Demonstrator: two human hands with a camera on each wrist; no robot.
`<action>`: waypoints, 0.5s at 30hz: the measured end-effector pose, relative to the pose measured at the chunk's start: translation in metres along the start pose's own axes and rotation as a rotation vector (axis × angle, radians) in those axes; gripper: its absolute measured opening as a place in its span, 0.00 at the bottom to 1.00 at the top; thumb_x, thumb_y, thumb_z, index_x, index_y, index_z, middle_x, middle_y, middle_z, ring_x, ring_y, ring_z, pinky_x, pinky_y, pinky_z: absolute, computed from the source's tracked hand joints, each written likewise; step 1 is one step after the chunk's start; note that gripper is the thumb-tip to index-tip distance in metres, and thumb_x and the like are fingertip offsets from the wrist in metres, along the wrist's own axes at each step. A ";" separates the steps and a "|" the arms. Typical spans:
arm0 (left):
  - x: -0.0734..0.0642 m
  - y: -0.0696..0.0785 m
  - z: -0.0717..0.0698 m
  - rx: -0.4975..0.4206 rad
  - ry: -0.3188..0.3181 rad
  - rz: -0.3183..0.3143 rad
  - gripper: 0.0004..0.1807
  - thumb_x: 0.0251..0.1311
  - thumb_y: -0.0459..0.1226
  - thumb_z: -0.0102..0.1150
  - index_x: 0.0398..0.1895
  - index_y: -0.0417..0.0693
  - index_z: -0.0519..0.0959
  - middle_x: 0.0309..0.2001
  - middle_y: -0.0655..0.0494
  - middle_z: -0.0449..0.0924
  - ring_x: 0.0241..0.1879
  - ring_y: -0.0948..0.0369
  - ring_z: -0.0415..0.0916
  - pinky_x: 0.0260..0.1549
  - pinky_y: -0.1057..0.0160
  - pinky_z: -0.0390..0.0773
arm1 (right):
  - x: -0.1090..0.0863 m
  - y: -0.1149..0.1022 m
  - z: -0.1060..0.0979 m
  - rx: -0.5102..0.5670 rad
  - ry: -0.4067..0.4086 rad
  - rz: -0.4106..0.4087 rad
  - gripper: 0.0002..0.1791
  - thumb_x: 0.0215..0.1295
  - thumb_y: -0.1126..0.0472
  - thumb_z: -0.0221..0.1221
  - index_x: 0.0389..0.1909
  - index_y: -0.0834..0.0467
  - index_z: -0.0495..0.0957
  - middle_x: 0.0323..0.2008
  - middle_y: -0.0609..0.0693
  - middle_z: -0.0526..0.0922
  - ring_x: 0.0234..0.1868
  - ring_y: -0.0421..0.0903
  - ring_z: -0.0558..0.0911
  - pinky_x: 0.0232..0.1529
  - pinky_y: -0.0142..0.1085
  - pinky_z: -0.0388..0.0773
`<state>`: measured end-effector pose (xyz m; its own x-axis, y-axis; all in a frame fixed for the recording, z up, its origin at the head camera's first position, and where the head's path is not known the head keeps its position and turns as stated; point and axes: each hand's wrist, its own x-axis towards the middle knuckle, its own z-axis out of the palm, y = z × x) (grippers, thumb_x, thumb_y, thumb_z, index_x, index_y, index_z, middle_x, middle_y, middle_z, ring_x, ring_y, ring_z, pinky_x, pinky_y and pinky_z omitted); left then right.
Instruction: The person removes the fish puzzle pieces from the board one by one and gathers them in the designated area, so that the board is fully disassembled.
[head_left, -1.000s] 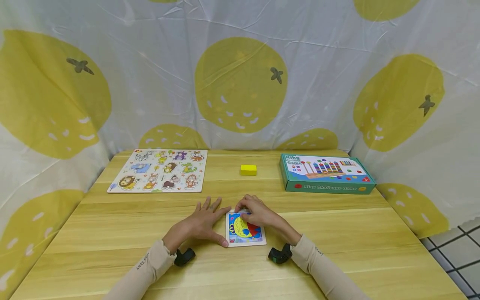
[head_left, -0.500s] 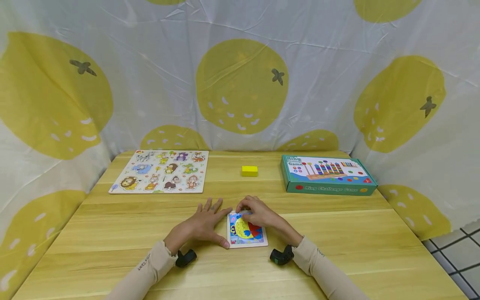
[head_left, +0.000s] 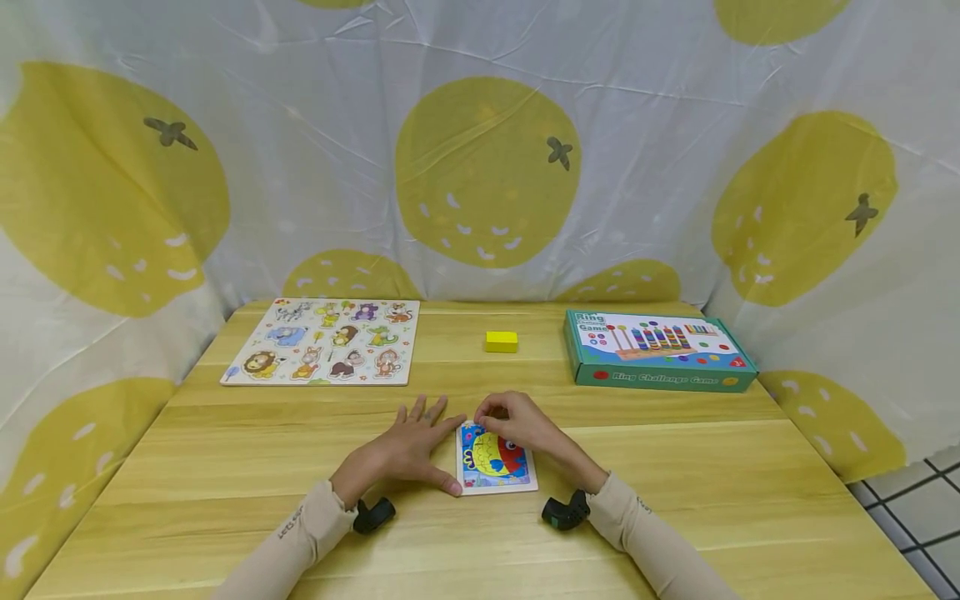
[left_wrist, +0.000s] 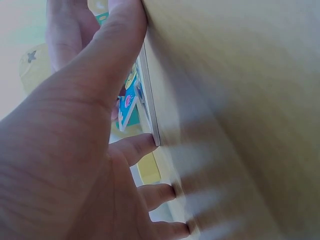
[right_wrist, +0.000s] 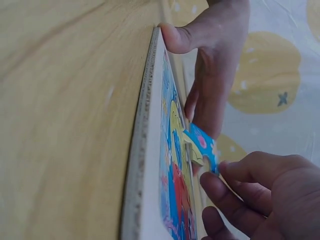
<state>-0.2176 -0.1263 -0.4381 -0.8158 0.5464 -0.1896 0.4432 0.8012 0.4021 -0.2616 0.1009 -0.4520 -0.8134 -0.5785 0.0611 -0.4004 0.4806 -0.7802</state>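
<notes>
A small fish jigsaw puzzle (head_left: pixel 495 457) in a pale frame lies flat on the table before me. My left hand (head_left: pixel 408 450) is spread at its left side, thumb and index fingertip touching the frame's edge. Over the far left corner, my right hand (head_left: pixel 519 423) pinches a blue puzzle piece (right_wrist: pixel 204 145) with a pink flower between thumb and fingers. This piece stands tilted up from the board in both wrist views; whether its lower end still touches the puzzle I cannot tell. The yellow fish with a red head shows on the rest of the board.
Behind the hands lies a yellow block (head_left: pixel 501 342). An animal peg puzzle board (head_left: pixel 414 333) is at the back left, and a green Ring Challenge Game box (head_left: pixel 663 377) at the back right. A fruit-print curtain (head_left: pixel 322 167) hangs around the table.
My right hand has risen slightly and its thumb has drawn back, uncovering more of the fish's red head and eye. The left hand keeps its place at the frame.
</notes>
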 end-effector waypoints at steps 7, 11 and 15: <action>0.000 0.001 -0.001 0.001 0.004 0.005 0.58 0.39 0.68 0.65 0.74 0.58 0.57 0.75 0.39 0.41 0.72 0.33 0.32 0.65 0.31 0.37 | 0.000 0.000 0.001 0.041 -0.036 -0.034 0.03 0.63 0.67 0.61 0.37 0.58 0.79 0.32 0.45 0.80 0.33 0.40 0.76 0.37 0.29 0.76; 0.000 0.001 -0.001 0.001 0.007 0.005 0.57 0.40 0.68 0.65 0.75 0.57 0.56 0.75 0.39 0.41 0.72 0.33 0.32 0.65 0.31 0.37 | 0.001 0.001 0.002 0.050 -0.044 -0.043 0.05 0.63 0.68 0.61 0.38 0.58 0.78 0.32 0.46 0.79 0.33 0.41 0.76 0.38 0.29 0.76; -0.001 0.002 -0.001 -0.002 0.004 0.003 0.58 0.40 0.68 0.65 0.75 0.57 0.56 0.75 0.38 0.41 0.72 0.33 0.31 0.65 0.31 0.38 | 0.001 0.003 0.003 0.054 -0.046 -0.032 0.05 0.63 0.67 0.61 0.40 0.58 0.79 0.31 0.46 0.79 0.33 0.41 0.76 0.37 0.29 0.76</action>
<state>-0.2164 -0.1257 -0.4367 -0.8162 0.5476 -0.1846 0.4446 0.7991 0.4048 -0.2622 0.1000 -0.4563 -0.7799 -0.6231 0.0592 -0.4016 0.4256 -0.8110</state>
